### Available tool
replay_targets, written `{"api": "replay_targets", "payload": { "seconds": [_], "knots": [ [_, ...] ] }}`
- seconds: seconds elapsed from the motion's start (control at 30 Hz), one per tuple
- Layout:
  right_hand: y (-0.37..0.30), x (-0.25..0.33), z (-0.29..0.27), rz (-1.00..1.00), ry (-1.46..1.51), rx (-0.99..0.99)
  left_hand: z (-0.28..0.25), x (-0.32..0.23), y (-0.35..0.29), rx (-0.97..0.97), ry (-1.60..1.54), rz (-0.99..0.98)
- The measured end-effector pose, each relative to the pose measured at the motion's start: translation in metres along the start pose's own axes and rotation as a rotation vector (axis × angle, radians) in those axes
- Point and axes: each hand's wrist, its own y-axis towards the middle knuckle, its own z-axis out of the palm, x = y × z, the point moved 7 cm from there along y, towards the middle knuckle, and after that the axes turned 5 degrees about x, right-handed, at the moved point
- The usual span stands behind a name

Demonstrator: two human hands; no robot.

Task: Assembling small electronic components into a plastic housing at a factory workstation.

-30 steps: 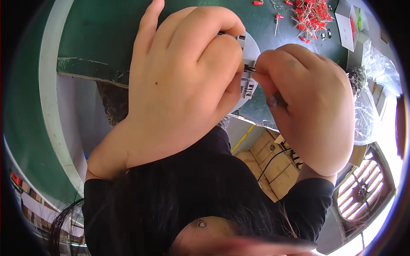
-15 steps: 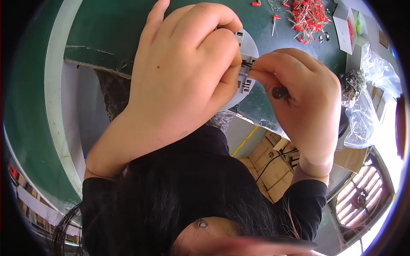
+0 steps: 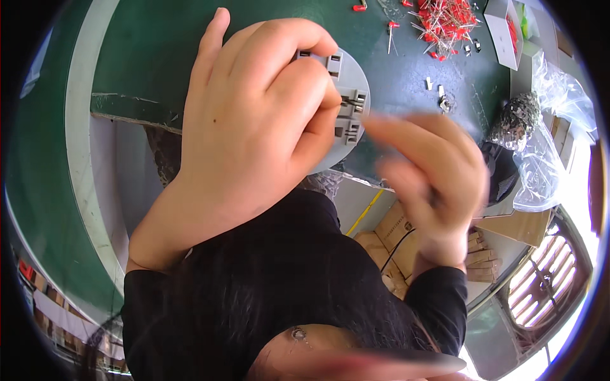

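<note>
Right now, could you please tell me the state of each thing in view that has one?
Grey disc: partly covered
Left hand: fingers curled over the disc, grip hidden
Right hand: blurred, index finger and thumb apart, grip unclear
Red-headed parts: loose, heaped
Single red-headed part: lying apart from the heap
White box: open
Clear plastic bag: crumpled

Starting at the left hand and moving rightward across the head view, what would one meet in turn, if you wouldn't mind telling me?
The left hand, round grey part, right hand, white box, clear plastic bag.
</note>
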Motion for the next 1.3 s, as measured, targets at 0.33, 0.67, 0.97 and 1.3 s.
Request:
{"api": "replay_targets", "payload": {
  "seconds": [0.33,0.67,0.97,1.3],
  "knots": [
    [-0.001,-0.014,0.005,-0.218,1.525,-0.744,0.002,0.001,-0.008,0.013,0.025,0.021],
    [0.008,-0.011,0.002,-0.104,1.313,-0.751,0.009,-0.001,-0.023,0.206,-0.044,-0.055],
    [0.003,-0.022,0.000,0.104,1.311,-0.847,0.008,0.000,-0.025,0.195,-0.032,-0.028],
    [-0.067,-0.043,-0.048,-0.117,1.355,-1.092,-0.098,0.066,-0.123,-0.387,0.058,-0.395]
  ]
}}
